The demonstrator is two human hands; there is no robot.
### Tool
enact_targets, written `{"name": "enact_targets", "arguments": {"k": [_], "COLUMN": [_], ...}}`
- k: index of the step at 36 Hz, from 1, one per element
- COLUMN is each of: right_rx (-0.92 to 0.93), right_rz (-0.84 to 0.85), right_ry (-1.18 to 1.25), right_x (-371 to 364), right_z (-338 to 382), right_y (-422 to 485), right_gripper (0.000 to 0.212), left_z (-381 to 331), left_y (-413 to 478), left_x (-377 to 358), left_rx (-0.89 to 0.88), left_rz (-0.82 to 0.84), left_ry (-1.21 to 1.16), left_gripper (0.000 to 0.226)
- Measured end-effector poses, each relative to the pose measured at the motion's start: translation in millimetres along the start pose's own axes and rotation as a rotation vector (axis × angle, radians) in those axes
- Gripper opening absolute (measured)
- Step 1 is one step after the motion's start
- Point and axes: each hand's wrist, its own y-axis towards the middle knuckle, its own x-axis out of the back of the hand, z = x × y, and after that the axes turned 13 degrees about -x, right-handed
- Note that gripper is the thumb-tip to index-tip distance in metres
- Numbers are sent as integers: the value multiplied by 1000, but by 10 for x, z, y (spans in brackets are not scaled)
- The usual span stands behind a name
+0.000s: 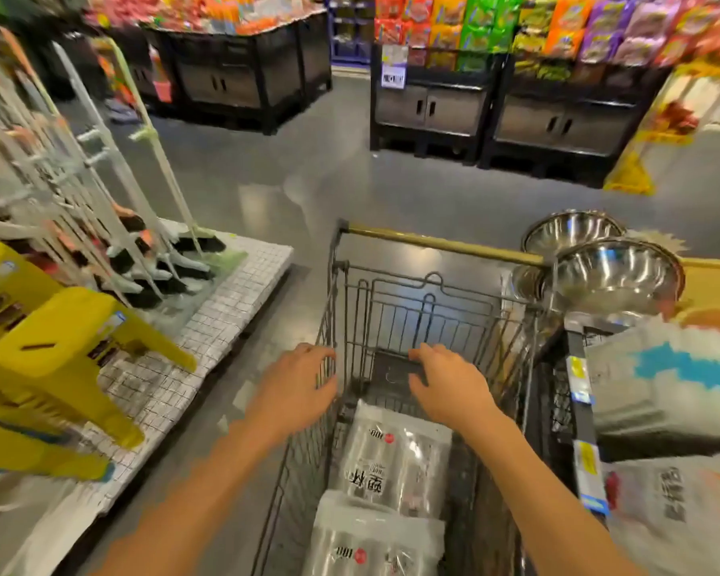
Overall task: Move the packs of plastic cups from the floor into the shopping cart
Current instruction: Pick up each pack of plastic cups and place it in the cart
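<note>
Left arm: extended forward, palm down.
Left hand (296,388): at the left wall of the shopping cart (433,242), fingers loosely spread, gripping nothing; contact with the wire cannot be determined.
Right arm: extended forward, palm down.
Right hand (449,388): over the basket, fingers relaxed, empty.
Far pack (395,459): flat in the cart, just below the hands.
Near pack (375,538): overlaps the far pack's near end.
</note>
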Motion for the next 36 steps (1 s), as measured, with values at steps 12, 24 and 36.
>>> {"name": "enact_targets", "arguments": {"k": [12,24,36], "right_rx": [290,686,1260], "right_rz": [-107,-47,112], "right_ry": [-65,-4,-139], "right_x": [801,72,-1138], "right_z": [1511,3761,5879], "right_y": [-743,-2476,-4467], "right_gripper": [47,40,37], "left_z": [411,1378,1628], "left_y": [-1563,-4550,-7550], "left_x": [1319,1772,1611], "left_rx": [211,582,1081], "left_rz": [-385,-620,-837], "left_ry": [-7,60,46], "left_gripper": [54,41,37]}}
